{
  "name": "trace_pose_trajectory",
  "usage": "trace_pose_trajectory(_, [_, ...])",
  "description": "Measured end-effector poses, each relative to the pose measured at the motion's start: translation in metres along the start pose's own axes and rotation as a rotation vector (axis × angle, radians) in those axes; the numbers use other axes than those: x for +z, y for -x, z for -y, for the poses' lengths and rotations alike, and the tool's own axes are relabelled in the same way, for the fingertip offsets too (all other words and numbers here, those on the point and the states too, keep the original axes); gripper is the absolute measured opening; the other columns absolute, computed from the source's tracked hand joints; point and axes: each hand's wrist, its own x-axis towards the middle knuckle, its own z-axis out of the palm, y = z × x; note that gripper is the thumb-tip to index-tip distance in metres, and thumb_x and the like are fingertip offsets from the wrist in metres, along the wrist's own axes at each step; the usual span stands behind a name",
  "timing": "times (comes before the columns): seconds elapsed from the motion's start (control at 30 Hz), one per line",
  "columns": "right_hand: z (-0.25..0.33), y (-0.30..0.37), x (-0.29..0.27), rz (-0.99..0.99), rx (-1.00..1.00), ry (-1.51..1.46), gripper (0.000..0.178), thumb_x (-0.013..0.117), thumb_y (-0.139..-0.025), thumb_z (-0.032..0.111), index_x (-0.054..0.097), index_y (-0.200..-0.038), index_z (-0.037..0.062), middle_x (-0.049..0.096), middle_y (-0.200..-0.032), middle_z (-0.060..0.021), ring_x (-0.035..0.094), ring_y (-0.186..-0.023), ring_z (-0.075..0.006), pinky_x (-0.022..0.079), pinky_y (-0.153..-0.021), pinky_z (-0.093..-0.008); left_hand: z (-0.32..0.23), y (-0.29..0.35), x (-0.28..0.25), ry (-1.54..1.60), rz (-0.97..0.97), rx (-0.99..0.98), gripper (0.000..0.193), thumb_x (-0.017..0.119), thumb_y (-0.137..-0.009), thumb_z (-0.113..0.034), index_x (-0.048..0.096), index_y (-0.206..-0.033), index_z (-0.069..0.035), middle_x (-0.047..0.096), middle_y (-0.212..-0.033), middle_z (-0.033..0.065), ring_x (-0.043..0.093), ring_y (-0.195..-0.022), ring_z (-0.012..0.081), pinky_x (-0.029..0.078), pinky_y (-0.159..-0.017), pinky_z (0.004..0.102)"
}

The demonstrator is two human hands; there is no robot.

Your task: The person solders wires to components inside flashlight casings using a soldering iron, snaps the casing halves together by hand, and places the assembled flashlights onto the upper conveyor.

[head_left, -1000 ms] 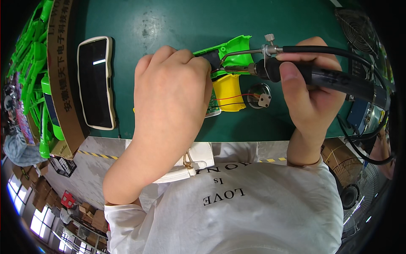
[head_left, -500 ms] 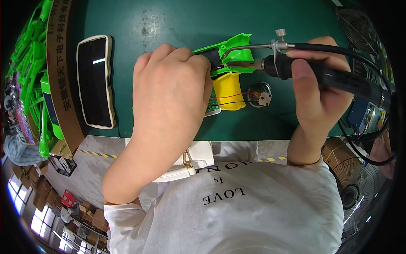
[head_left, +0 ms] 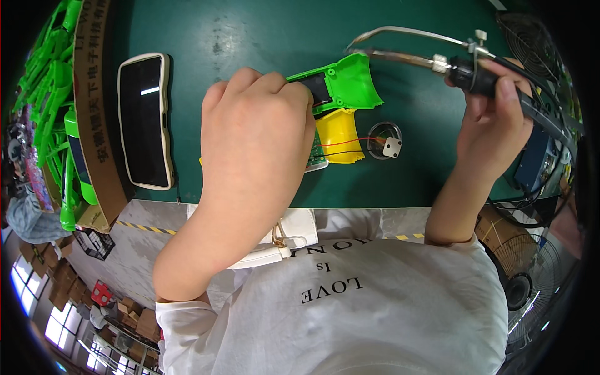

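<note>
My right hand (head_left: 494, 106) is closed round the handle of a soldering iron (head_left: 465, 72), which has a thin curved metal feed tube (head_left: 412, 31) clamped beside it. The iron's tip is raised just above the right end of a green plastic shell (head_left: 353, 78). A black part (head_left: 317, 87) sits inside this shell. Over the shell's left side lies my left hand (head_left: 256, 134), knuckles up and curled on it; its fingertips are hidden. Below the green shell is a yellow shell (head_left: 340, 134) with a green circuit board (head_left: 315, 153). Red and black wires run from there to a small white piece (head_left: 392, 147) on a clear round part (head_left: 377, 134).
A phone (head_left: 145, 119) in a pale case lies left of my left hand. Further left, a cardboard box (head_left: 100, 125) holds several green plastic shells (head_left: 53, 119). At the right stand a blue box-shaped device (head_left: 531, 165), cables and a fan (head_left: 525, 287).
My right hand has drawn the soldering iron up and to the right, off the inside of the green shell. The green shell is slightly tilted; my left hand stays nearly in place.
</note>
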Motion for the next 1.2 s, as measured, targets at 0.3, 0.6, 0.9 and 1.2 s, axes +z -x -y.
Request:
trace_pose_trajectory(0.3, [-0.047,-0.016,-0.002,0.139,0.343,-0.594,0.027,0.038,-0.088,0.025,0.053,-0.09,0.0019,0.035,-0.059,0.0025,0.034,-0.056,-0.0078,0.039,-0.067,-0.027,0.001,0.004,0.001,0.039,-0.036,-0.018,0.003,0.059,-0.069,-0.009,0.059,-0.068,-0.006,0.053,-0.064,0.0039,0.05,-0.068,0.0209,0.038,-0.064,0.0331])
trace_pose_trajectory(0.6, [-0.06,-0.031,0.0,0.192,0.33,-0.722,0.025,0.041,-0.087,0.026,0.053,-0.085,0.004,0.037,-0.058,0.0022,0.034,-0.056,-0.0084,0.036,-0.067,-0.0269,0.008,0.01,-0.01,0.107,-0.099,-0.058,0.004,0.058,-0.07,-0.006,0.06,-0.073,-0.004,0.056,-0.068,0.0063,0.052,-0.068,0.0228,0.04,-0.063,0.0325])
trace_pose_trajectory(0.9, [-0.062,-0.038,0.002,0.183,0.385,-0.734,0.025,0.047,-0.085,0.024,0.045,-0.065,0.0106,0.044,-0.055,0.0027,0.038,-0.053,-0.0067,0.042,-0.066,-0.0275,0.04,-0.008,-0.031,0.294,0.283,-0.058,0.019,0.059,-0.071,-0.005,0.057,-0.09,0.0,0.054,-0.082,0.0116,0.053,-0.079,0.0236,0.043,-0.07,0.0302])
trace_pose_trajectory(1.2, [-0.063,-0.04,-0.005,0.202,0.429,-0.829,0.021,0.047,-0.085,0.027,0.054,-0.077,0.0088,0.041,-0.054,0.0032,0.039,-0.055,-0.0067,0.041,-0.066,-0.0268,0.04,-0.008,-0.03,0.131,0.384,0.05,0.024,0.058,-0.065,-0.004,0.042,-0.083,-0.001,0.052,-0.076,0.0131,0.051,-0.071,0.0303,0.041,-0.064,0.0352])
